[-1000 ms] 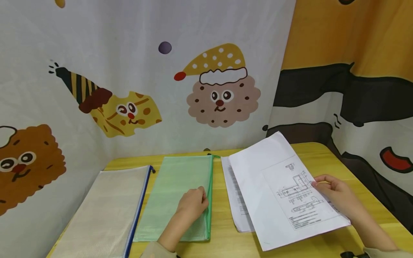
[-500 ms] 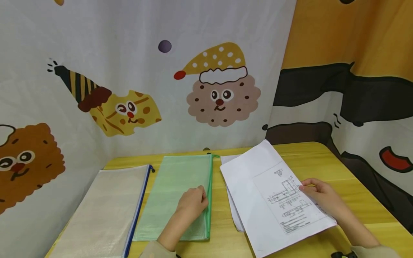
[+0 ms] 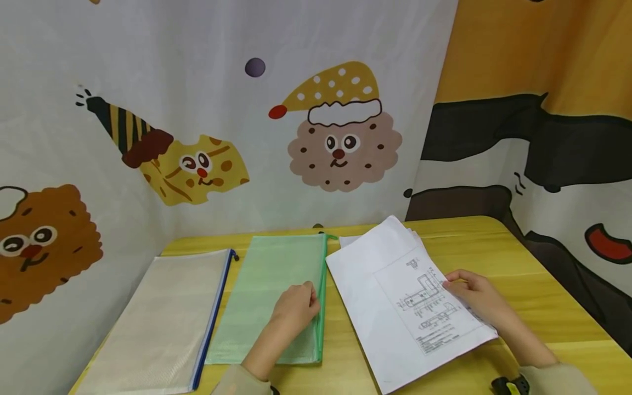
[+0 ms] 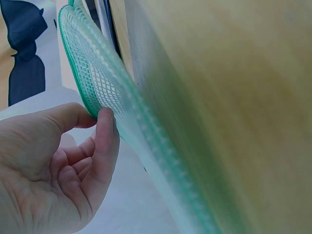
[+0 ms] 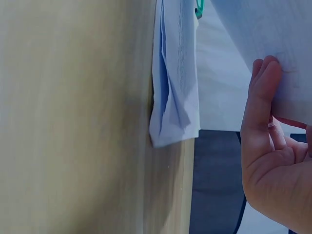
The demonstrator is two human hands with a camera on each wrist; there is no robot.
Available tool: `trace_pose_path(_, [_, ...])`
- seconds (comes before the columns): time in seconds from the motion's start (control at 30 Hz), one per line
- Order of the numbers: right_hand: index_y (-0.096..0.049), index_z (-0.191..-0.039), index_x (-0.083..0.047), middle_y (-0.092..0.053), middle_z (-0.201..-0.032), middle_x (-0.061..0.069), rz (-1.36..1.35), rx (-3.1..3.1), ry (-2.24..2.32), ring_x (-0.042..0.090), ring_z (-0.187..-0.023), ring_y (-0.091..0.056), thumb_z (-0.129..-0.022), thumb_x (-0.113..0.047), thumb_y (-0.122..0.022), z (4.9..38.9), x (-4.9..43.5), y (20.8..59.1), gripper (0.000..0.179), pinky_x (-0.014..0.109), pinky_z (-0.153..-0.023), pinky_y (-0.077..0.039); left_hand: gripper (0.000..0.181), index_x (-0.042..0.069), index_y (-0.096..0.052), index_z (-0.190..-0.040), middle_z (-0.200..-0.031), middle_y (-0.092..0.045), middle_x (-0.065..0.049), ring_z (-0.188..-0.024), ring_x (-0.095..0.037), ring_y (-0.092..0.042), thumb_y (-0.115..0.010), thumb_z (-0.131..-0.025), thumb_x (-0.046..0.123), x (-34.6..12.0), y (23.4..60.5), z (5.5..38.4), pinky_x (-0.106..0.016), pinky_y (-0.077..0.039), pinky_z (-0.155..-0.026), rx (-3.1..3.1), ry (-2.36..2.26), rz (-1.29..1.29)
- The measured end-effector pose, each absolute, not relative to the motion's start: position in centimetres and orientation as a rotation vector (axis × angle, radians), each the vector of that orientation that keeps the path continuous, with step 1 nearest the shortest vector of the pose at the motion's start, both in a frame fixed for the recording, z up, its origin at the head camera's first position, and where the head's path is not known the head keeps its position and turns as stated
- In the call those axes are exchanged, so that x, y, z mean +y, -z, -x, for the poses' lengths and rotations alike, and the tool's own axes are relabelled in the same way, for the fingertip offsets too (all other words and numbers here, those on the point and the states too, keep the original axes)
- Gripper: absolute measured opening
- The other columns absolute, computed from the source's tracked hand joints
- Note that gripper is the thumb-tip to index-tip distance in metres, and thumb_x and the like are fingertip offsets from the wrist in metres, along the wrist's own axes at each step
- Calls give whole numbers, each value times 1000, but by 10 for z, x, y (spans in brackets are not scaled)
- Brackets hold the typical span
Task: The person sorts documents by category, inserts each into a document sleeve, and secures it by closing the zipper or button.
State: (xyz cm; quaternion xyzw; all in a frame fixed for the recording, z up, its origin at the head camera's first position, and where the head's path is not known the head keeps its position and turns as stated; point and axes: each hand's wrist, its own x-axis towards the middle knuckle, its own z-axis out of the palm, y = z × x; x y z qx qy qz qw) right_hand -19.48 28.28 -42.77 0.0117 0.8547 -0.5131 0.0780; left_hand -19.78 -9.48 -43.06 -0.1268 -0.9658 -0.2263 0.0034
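My left hand (image 3: 295, 305) pinches the upper edge of the green mesh zipper pouch (image 3: 276, 263) on its right side; in the left wrist view that edge (image 4: 80, 63) is lifted and the pouch mouth gapes. With thumb and fingers, my right hand (image 3: 476, 296) holds the right edge of a sheet of paper (image 3: 365, 307) printed with a technical drawing. This sheet is tilted above the table. Other papers (image 5: 175, 92) lie on the table beneath it, mostly hidden in the head view, their corner curled in the right wrist view.
To the left lies a pale pouch (image 3: 153, 318) with a blue zipper edge. Everything rests on a yellow wood-grain table (image 3: 474, 241). A curtain (image 3: 207, 99) with cartoon prints hangs behind it.
My right hand has moved left, bringing the printed sheet toward the green pouch and over more of the papers below. The left hand keeps its grip on the pouch edge.
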Motion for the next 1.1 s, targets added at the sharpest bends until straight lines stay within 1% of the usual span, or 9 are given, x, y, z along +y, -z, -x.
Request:
trace_pose_path(0.3, [-49, -116, 2, -66, -84, 13, -2, 2515, 1604, 27, -62, -66, -96, -32, -53, 200, 274, 432, 39, 37, -52, -55, 15, 13, -46, -74, -60, -42, 3, -52, -11, -36, -55, -86, 10, -95, 430, 199, -22, -31, -47, -3028, 722, 406])
trace_pose_path(0.6, [-49, -116, 2, -66, -83, 12, -12, 2548, 1612, 26, -61, -65, -96, -33, -53, 205, 260, 431, 40, 35, -51, -54, 12, 13, -49, -77, -63, -47, 4, -54, -10, -41, -56, -87, 12, -98, 428, 198, -23, -35, -50, -3042, 786, 399])
trace_pose_path(0.9, [-49, -117, 1, -64, -85, 12, -97, 2565, 1635, 23, -63, -64, -97, -32, -51, 209, 246, 432, 38, 34, -53, -54, 9, 12, -53, -82, -64, -52, 4, -52, -8, -47, -56, -90, 12, -101, 429, 196, -23, -38, -49, -3041, 967, 406])
trace_pose_path(1.1, [-49, -117, 2, -64, -86, 13, -141, 2544, 1666, 20, -65, -64, -98, -28, -50, 213, 234, 435, 36, 32, -55, -54, 10, 13, -53, -82, -64, -53, 6, -52, -7, -49, -57, -91, 14, -102, 431, 198, -22, -39, -48, -3033, 1005, 409])
